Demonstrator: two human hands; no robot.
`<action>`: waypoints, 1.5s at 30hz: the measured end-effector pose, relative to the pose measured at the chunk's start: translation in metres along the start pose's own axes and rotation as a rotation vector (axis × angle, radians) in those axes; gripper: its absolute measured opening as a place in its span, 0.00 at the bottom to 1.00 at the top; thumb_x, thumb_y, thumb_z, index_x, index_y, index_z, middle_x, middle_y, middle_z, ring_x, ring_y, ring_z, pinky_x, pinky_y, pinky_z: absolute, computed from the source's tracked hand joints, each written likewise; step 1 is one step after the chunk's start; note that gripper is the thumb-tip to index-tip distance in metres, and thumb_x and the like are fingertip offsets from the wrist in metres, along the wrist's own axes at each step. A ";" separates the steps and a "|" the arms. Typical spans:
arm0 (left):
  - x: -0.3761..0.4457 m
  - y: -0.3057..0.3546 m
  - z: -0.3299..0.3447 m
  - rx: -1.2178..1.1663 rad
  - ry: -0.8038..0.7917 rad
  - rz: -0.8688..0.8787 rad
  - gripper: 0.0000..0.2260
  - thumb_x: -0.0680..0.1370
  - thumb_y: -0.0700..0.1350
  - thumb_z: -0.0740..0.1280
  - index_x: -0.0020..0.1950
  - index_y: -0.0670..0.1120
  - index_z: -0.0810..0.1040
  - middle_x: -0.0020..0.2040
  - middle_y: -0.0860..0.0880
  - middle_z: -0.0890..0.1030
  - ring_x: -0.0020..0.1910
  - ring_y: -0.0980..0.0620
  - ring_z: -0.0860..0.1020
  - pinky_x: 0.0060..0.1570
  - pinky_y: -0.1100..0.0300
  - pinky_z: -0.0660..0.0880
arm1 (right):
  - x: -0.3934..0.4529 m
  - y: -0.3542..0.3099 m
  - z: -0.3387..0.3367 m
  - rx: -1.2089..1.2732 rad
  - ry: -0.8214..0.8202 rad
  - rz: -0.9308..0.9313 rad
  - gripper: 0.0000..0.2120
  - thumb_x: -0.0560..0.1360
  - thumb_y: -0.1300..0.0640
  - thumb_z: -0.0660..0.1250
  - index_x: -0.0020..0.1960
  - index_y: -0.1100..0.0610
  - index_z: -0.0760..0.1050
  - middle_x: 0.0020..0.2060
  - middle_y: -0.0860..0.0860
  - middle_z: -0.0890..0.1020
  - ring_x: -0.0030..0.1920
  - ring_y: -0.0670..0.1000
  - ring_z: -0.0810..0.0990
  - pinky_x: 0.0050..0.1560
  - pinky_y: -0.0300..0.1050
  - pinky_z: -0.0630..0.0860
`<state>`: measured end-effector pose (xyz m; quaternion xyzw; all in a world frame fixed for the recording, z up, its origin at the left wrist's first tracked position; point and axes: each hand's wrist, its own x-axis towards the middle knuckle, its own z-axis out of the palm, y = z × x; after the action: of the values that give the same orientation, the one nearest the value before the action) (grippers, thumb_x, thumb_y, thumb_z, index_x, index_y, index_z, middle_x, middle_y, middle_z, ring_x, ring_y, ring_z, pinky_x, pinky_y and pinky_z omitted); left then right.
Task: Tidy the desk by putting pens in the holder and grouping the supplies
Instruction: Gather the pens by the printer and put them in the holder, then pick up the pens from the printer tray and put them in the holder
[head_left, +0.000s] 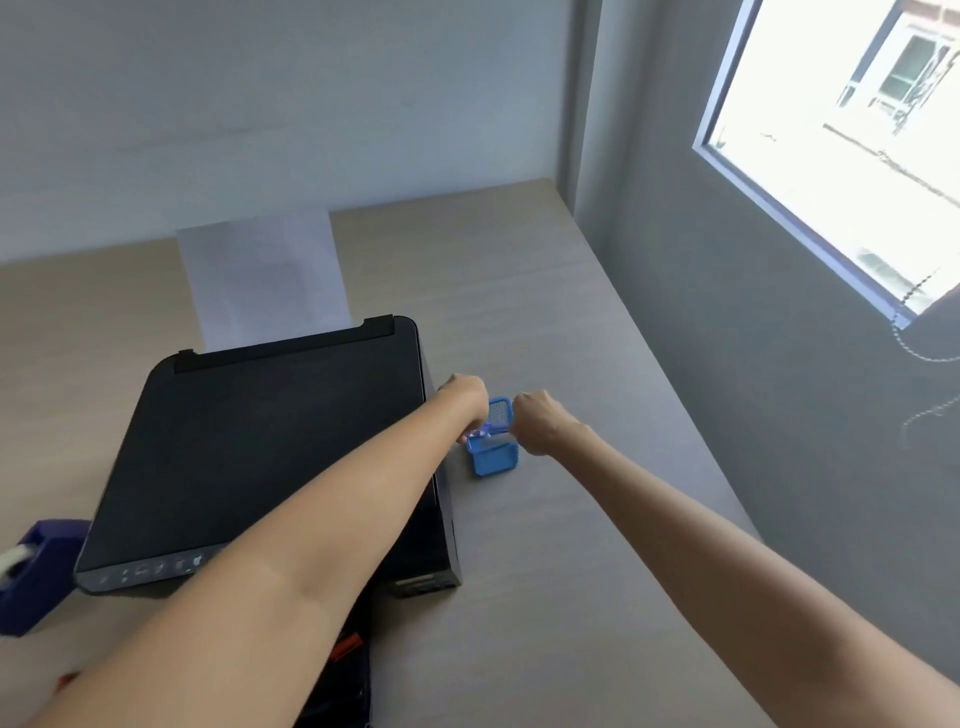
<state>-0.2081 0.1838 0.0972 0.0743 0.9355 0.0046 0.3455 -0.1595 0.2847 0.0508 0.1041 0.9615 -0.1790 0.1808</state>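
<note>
- 2 hands at work, both stretched far across the desk (519, 291), close together over 1 blue mesh holder (493, 457).
- Left hand (462, 397): your arm lies across the corner of the printer (270, 452); your fingers are curled around something pale blue, probably pens (485, 430), though it is too blurred to count or name for sure. You seem to be feeding them into the holder.
- Right hand (537, 421): closed at the holder's right edge, by the look of it gripping the rim to steady the light mesh while the other hand loads it. You cannot see the fingers themselves from this angle.
- Holder: stands just beside the printer's right side, toward the wall, well away from you; hence the long reach of both arms.
- 1 sheet of paper (260, 275): sticks up from the printer's rear tray, untouched.
- 1 dark blue tape dispenser (36, 577): sits at the desk's left edge, near the printer's front corner and well apart from the holder, so the grouping of supplies looks not yet done.
- Something orange and dark (345, 649) below the printer's front: too hidden to name.
</note>
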 end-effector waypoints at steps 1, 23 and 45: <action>0.003 0.001 0.001 -0.039 0.011 0.002 0.07 0.78 0.37 0.67 0.56 0.38 0.77 0.46 0.44 0.82 0.48 0.49 0.84 0.57 0.59 0.79 | 0.004 -0.001 0.000 0.015 0.007 0.017 0.16 0.75 0.65 0.65 0.31 0.60 0.62 0.36 0.56 0.71 0.34 0.56 0.72 0.28 0.45 0.66; -0.160 -0.250 0.024 -0.329 0.095 0.442 0.05 0.75 0.44 0.69 0.47 0.46 0.84 0.40 0.49 0.86 0.38 0.58 0.81 0.44 0.64 0.77 | -0.161 -0.025 0.102 0.218 0.394 -0.325 0.04 0.76 0.57 0.66 0.50 0.54 0.78 0.38 0.50 0.83 0.36 0.54 0.81 0.36 0.43 0.75; -0.077 -0.344 0.193 -0.217 0.215 0.163 0.13 0.80 0.38 0.58 0.64 0.35 0.66 0.56 0.33 0.79 0.53 0.34 0.80 0.48 0.46 0.75 | -0.155 -0.173 0.206 -0.103 0.025 -0.347 0.10 0.75 0.60 0.65 0.56 0.54 0.70 0.52 0.57 0.73 0.48 0.60 0.77 0.46 0.56 0.79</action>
<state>-0.0723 -0.1755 -0.0202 0.1114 0.9518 0.1417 0.2481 0.0005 0.0265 -0.0162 -0.0708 0.9751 -0.1568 0.1403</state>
